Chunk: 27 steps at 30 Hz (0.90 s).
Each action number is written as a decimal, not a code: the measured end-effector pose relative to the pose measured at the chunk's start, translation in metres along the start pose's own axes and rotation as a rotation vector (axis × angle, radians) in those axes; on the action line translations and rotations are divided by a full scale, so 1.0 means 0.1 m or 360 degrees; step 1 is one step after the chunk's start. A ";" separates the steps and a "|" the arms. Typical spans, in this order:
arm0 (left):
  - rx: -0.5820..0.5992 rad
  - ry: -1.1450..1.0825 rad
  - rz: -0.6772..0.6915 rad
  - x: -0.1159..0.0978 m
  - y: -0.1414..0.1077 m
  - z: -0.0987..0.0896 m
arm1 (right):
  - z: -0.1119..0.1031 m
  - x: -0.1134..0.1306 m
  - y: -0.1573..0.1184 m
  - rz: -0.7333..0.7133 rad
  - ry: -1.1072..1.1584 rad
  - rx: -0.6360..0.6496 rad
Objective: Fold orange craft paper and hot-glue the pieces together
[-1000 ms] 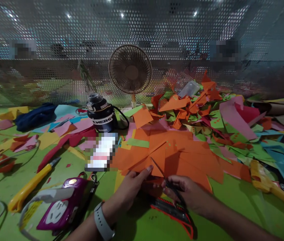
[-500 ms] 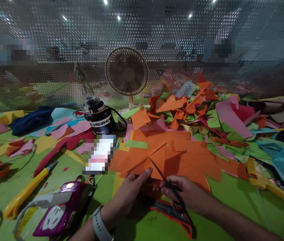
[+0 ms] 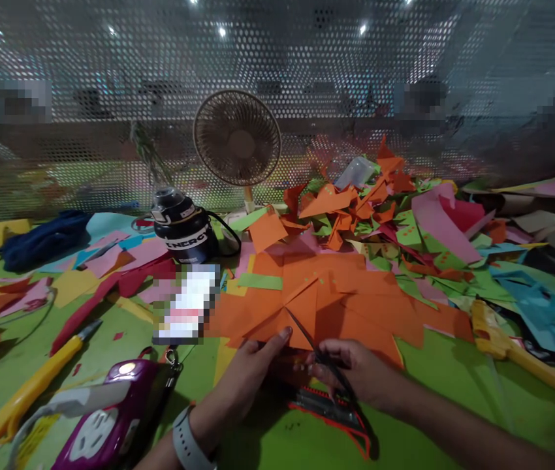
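Near the middle front, my left hand (image 3: 251, 372) pinches a sheet of orange paper (image 3: 304, 316) between thumb and fingers. Dark scissors (image 3: 330, 367) are in my right hand (image 3: 356, 373), its fingers wrapped around the handles. Their blades point up and left, lying against the orange paper close to my left thumb. More orange sheets (image 3: 375, 316) spread out behind and to the right, with a small green strip (image 3: 260, 281) on top. Below my hands lies a black item with a red-orange edge (image 3: 324, 403), partly hidden, whose kind I cannot make out.
A purple power socket (image 3: 106, 418), a yellow-handled cutter (image 3: 40, 385) and a blurred-out phone (image 3: 189, 303) lie left. A dark bottle (image 3: 184, 228) and a fan (image 3: 238, 140) stand behind. Paper scraps (image 3: 346, 202) heap at back right; a yellow glue gun (image 3: 497, 339) lies right.
The whole view has shifted slightly, with objects appearing a little further left. Both hands keep their hold on the orange paper and the scissors, with hardly any movement between them.
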<state>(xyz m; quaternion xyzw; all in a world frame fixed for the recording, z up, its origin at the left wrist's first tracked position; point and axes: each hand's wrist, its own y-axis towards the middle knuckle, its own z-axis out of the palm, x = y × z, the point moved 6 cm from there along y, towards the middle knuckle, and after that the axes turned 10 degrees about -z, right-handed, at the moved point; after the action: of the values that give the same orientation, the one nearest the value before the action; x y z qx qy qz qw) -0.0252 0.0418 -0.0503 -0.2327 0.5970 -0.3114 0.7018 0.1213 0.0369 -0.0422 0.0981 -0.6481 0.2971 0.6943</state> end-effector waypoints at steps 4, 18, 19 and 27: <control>-0.0063 0.0069 0.0012 -0.04 -0.06 0.00 | -0.01 -0.01 -0.02 -0.0013 -0.0010 0.0018; -0.0204 -0.0093 0.0007 -0.07 -0.04 -0.08 | -0.04 -0.08 0.00 0.0037 -0.0001 0.0032; -0.0198 -0.0169 0.0050 -0.09 -0.02 -0.11 | -0.05 -0.07 0.00 0.0053 -0.0045 0.0031; -0.0217 -0.0412 0.0181 -0.26 -0.02 -0.21 | -0.36 0.69 -0.23 -0.0467 -0.0463 -0.0287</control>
<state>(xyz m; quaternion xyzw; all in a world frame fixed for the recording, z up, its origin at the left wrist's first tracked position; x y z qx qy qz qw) -0.0484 0.0598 -0.0350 -0.2839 0.5336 -0.1974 0.7719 0.1627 0.0574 0.0245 0.1708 -0.7442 0.1164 0.6352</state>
